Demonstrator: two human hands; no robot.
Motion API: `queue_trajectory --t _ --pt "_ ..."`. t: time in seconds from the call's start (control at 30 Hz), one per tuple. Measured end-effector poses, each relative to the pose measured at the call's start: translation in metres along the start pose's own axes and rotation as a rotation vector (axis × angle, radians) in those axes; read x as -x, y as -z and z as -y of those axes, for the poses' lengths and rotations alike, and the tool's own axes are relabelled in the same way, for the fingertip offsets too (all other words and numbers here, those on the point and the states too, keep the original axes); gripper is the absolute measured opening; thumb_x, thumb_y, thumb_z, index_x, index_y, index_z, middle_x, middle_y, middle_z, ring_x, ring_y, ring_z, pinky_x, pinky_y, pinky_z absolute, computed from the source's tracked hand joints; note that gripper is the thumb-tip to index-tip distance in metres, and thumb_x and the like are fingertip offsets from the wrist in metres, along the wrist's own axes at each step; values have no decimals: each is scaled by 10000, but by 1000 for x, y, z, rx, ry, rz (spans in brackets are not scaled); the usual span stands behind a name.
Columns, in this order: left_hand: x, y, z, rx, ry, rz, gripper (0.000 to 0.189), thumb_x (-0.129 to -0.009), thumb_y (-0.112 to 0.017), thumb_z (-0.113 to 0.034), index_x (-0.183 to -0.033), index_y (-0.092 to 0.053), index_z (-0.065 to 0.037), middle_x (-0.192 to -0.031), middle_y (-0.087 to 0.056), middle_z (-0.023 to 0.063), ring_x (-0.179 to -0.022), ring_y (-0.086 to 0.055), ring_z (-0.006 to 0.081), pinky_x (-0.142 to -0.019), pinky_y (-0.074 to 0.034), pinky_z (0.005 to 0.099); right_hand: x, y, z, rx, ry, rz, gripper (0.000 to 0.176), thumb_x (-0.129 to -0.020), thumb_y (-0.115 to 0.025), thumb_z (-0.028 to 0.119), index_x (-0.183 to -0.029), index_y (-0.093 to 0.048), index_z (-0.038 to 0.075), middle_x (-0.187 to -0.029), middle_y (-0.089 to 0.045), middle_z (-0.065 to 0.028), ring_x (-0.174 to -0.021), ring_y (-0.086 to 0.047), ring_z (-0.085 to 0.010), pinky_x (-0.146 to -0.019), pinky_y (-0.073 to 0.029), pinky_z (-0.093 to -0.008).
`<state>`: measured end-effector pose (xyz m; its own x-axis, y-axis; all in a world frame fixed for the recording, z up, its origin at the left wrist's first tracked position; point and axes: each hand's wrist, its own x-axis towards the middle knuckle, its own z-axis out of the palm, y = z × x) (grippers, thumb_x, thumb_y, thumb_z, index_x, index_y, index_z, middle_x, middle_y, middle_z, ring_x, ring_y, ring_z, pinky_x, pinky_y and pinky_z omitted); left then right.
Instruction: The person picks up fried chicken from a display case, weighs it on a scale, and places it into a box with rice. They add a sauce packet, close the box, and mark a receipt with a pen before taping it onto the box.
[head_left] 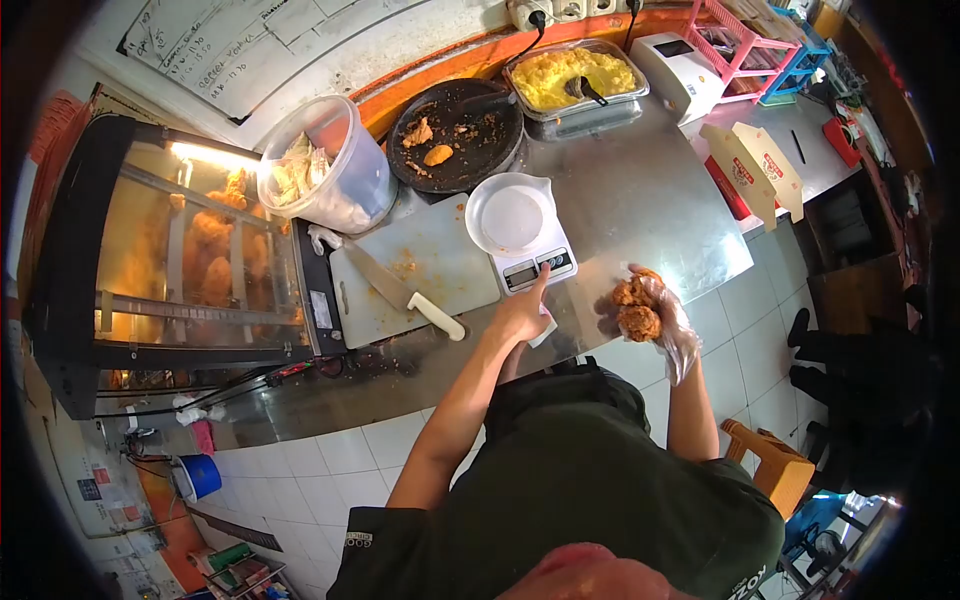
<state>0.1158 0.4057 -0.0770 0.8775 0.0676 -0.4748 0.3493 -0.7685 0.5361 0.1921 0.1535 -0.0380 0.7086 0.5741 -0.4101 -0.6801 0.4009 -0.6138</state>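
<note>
My left hand [522, 310] reaches forward, its index finger pressing the front panel of a white kitchen scale [540, 268]. An empty white bowl [511, 215] rests on the scale. My right hand [655, 315], inside a clear plastic glove, holds pieces of fried chicken [637, 308] above the steel counter [640, 200], to the right of the scale.
A white cutting board [420, 262] with a knife [405, 295] lies left of the scale. Behind are a black pan [455, 135] with crumbs, a tray of yellow food [575, 78], a plastic tub [325, 165] and a glass warmer [185, 255] with fried chicken. Cardboard boxes [755, 170] stand right.
</note>
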Motion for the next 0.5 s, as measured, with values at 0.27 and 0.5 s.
queue_trajectory --t 0.27,0.5 --pt "2 16 -14 -83 103 116 927 -727 -590 -168 -1502 -82 -179 -1128 -607 242 -1050 -589 378 -883 -468 417 -30 -26 30 178 34 113 537 -907 -589 287 -1334 -404 18 -1109 -585 -160 -980 -617 -253 -832 -538 -363" --pt "17 0 15 195 -180 49 938 -745 -640 -132 -1500 -84 -141 -1093 -629 205 -966 -632 304 -827 -486 404 -126 -111 62 886 49 369 456 -877 -609 319 -1201 -524 10 -1075 -618 -115 -950 -627 -215 -811 -509 -323"
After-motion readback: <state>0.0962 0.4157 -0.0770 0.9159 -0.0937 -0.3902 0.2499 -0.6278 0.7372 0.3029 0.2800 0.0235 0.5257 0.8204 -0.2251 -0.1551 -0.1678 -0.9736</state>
